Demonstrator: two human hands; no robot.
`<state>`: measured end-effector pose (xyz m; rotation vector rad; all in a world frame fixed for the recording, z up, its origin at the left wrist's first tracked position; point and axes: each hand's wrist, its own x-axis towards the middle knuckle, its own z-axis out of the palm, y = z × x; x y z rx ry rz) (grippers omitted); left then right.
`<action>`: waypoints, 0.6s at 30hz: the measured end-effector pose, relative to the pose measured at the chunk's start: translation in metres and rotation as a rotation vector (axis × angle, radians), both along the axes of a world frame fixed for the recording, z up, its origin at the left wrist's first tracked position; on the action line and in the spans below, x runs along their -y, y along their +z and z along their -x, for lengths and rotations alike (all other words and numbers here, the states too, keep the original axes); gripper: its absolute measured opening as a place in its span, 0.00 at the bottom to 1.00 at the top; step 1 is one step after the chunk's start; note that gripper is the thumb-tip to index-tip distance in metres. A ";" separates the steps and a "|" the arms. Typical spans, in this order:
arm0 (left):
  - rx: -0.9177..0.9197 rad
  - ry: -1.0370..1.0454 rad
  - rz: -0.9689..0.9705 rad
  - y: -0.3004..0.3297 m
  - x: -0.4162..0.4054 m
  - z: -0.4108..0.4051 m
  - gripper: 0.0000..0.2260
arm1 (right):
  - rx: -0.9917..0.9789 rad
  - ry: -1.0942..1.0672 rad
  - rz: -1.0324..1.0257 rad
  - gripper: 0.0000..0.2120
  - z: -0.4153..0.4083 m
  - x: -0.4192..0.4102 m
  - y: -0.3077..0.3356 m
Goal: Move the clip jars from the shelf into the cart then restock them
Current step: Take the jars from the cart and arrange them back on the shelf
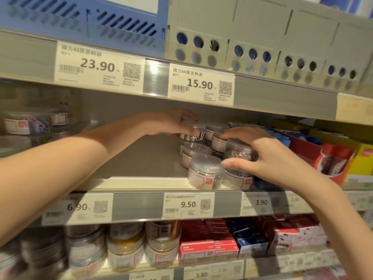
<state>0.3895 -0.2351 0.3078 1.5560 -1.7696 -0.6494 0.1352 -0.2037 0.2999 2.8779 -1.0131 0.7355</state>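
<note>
Both hands clamp clip jars: L hand (171, 123) rear jar (192, 131), R hand (268, 154) stacked jar (240, 151).

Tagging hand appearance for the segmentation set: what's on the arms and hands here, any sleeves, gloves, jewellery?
Both forearms are bare, with no sleeve in view. The left hand and right hand wear no gloves; no rings, watch or bands show. Fingernails look short and unpainted.

warm, even store light falls from above, and a white glare spot sits on the clear price strip (153, 68) of the upper shelf. the middle is fairly sharp, while the left jars (28, 123) and bottom shelf goods (125, 247) smear with blur. wide-angle distortion bends the shelf edges.
</note>
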 end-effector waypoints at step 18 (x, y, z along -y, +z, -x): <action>0.237 0.056 0.045 0.010 -0.037 0.009 0.28 | -0.004 -0.029 0.001 0.39 0.005 -0.012 0.005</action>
